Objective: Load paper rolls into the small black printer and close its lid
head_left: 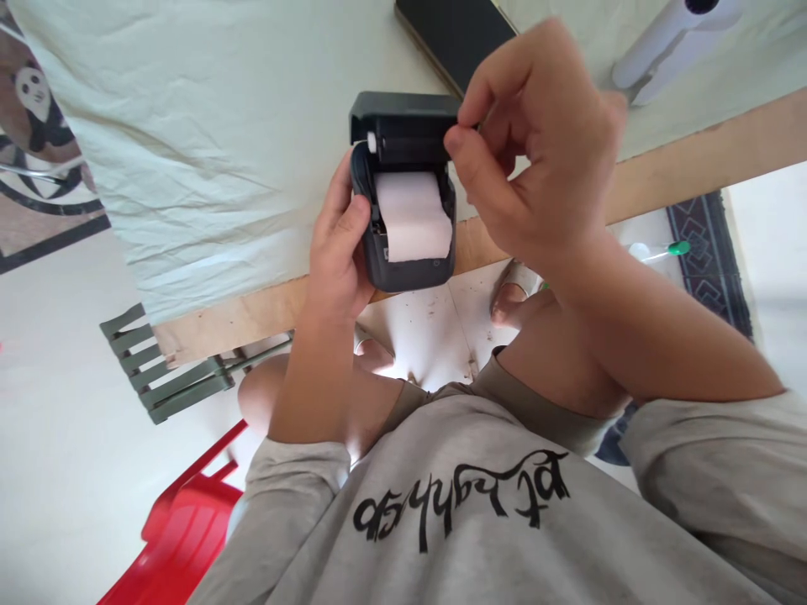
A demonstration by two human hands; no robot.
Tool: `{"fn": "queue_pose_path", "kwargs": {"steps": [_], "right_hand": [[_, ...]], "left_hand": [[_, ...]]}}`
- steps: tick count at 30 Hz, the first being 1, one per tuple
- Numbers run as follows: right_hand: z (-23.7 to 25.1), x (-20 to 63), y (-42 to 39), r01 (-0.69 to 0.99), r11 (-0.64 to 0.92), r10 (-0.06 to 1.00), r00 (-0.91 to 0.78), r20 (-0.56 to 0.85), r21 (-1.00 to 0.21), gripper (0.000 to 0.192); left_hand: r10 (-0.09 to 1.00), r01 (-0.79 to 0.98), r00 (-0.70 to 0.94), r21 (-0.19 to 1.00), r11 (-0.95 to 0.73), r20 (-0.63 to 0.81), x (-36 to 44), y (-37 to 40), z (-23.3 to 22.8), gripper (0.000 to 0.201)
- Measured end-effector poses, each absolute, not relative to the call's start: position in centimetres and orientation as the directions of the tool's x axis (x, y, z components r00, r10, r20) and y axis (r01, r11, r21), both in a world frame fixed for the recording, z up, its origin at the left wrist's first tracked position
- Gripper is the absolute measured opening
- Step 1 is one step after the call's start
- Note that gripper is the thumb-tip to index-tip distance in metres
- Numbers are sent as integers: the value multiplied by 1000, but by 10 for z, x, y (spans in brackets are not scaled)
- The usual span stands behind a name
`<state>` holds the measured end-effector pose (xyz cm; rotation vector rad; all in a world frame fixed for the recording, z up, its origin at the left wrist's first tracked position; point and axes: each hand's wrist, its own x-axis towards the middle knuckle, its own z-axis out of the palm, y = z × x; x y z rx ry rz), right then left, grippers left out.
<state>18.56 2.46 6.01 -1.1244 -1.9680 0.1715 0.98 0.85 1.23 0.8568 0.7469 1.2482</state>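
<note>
A small black receipt printer (413, 276) is held over the table's front edge, its lid (403, 105) swung up. Inside it sits a white paper roll (413, 210), its loose end hanging over the printer's near side. My left hand (340, 239) is wrapped round the printer's left side, thumb on the rim. With thumb and forefinger, my right hand (535, 143) pinches the right end of the raised lid; its other fingers are curled and partly hidden.
A pale green cloth (220, 151) covers the wooden table (706, 139). On it lie a dark flat box (457, 38) and a white roll (668, 46). A red plastic chair (189, 529) and a green slatted folding chair (170, 370) stand at the left.
</note>
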Motion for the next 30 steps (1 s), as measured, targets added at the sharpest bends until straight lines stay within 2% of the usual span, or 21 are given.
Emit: {"fn": "queue_pose_path", "kwargs": {"steps": [2,4,6,8,10,14,17,21,24,27,28,30], "right_hand": [[64,183,25,583,571,790,-199,579,-578,6],[67,181,27,570,571,793,-196,577,-591,6],[68,180,29,676,559,801,-290,524,-480,10],[67,178,30,791,530,827,-403,391,-305,19],[68,176,30,840,511,849,-461,257,-182,27],[76,172,28,848,521,854,-514,85,-101,20],[82,173,28,840,532,845,-535,-3,-103,26],[87,179,28,796,543,830,-557,27,-268,34],[92,190,27,673,505,830,-551,89,-540,39],[92,203,31,327,334,874,-459,160,-884,40],[90,208,34,185,261,902,-395,172,-947,39],[83,217,43,-41,104,960,-256,111,-994,33]], "left_hand": [[985,-465,165,877,124,-52,10,8,13,33],[983,-464,175,876,134,-57,9,8,15,34],[981,-481,192,869,116,-24,9,7,15,35],[980,-499,201,862,91,13,9,8,14,35],[978,-510,208,856,80,33,9,8,12,34],[977,-518,212,849,108,5,7,7,9,31],[978,-524,210,844,114,-2,7,6,9,31],[980,-503,200,856,121,-21,8,5,12,31],[985,-451,155,882,136,-73,11,4,15,28],[988,-425,122,894,142,-99,12,4,17,27],[987,-424,121,893,149,-107,13,4,17,27],[985,-433,125,887,162,-119,12,4,18,26]]}}
